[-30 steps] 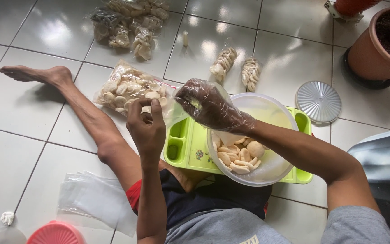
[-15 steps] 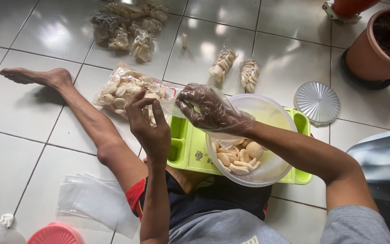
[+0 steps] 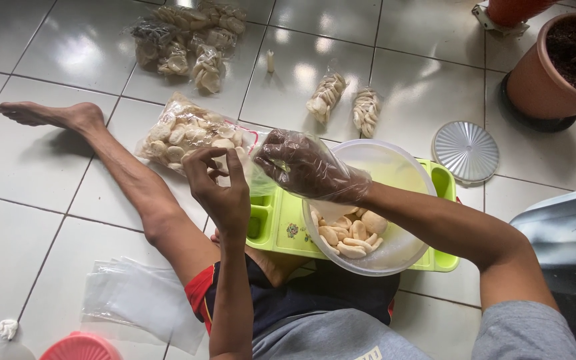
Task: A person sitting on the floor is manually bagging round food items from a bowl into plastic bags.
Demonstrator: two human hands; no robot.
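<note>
My right hand [image 3: 305, 167]: gloved in thin clear plastic, fingers curled together, pinching one side of a small clear plastic bag [image 3: 261, 175] that hangs between my hands above the tray's left end.
My left hand [image 3: 218, 187]: bare, fingertips drawn together at the bag's other side, thumb and forefinger pinching its mouth.
The small bag: I cannot tell whether anything is in it yet; it looks limp and see-through.
Bowl [image 3: 395, 167]: clear plastic, just beside my right wrist, resting on the tray; only a low heap of pale crackers [image 3: 348, 237] lies at its near side, the rest of the bowl is bare.
Tray [image 3: 271, 223]: green, with compartments, on the floor across my lap.
Big bag of crackers [image 3: 191, 137]: lies on the tiles just beyond my left hand, seemingly full.
Done, as I judge it: two small filled packs [image 3: 345, 100] lie side by side on the floor past the bowl, and a cluster of packs [image 3: 188, 40] sits farther off.
Left to do: the crackers in the bowl, the big bag, and the flat stack of empty bags [image 3: 138, 297] by my left thigh.
Round lid [image 3: 465, 150]: on the floor right of the bowl.
</note>
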